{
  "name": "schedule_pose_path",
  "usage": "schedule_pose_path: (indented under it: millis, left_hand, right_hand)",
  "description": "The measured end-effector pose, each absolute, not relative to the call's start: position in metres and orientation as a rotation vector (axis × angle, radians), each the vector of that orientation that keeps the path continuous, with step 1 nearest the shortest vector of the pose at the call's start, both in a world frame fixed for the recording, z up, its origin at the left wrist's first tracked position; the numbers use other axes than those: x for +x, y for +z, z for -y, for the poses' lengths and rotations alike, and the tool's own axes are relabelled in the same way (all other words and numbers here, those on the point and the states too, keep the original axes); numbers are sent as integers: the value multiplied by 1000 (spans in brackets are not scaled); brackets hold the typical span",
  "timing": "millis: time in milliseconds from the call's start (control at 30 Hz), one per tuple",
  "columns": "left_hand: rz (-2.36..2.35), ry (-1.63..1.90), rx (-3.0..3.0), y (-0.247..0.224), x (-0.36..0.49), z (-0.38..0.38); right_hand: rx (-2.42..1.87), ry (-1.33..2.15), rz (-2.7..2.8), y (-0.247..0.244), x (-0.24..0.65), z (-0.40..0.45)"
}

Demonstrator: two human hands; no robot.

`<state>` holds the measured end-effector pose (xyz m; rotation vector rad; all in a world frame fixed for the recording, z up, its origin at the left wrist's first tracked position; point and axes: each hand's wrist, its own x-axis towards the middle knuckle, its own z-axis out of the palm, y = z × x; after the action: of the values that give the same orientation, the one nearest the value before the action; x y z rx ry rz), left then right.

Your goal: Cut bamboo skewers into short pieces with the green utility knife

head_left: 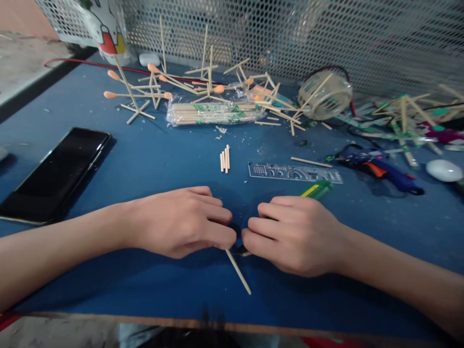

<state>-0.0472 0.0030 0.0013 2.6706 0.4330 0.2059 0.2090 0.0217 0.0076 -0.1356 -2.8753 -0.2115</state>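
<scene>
My left hand (184,222) is closed, its thumb and forefinger pinching a thin wooden stick (239,273). One end of the stick juts from under the fingers toward the table's front edge. My right hand (293,234) is curled around a green and yellow utility knife (316,190). The knife's back end shows beyond the knuckles, and a dark tip comes out near the stick; the rest is hidden in the hand. Both hands rest low on the blue table, almost touching. Just beyond them lie several short cut sticks (225,159) in a row.
A clear ruler (295,173), a loose stick (311,162) and a blue glue gun (384,166) lie to the right. At left is a phone (54,174). Farther back are a bag of sticks (217,113), stick structures and a plastic cup (325,95), before a perforated metal panel (253,34).
</scene>
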Motion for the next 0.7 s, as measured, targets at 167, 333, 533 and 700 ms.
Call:
schedule_pose_path:
  millis: [167,333,533,700]
  left_hand:
    - [-432,225,2670,2,-47,-3]
    - [-421,230,2659,2,-47,-3]
    - [-430,219,2659,1,-47,-4]
    - [-429,233,2637,0,-46,-5]
  right_hand:
    - [-121,-174,2883,3,208,-20]
    - [-117,-160,2874,0,208,-23]
    - [-121,-149,2865,-3,209,-23]
    - [-157,-111,2898,-1,209,-22]
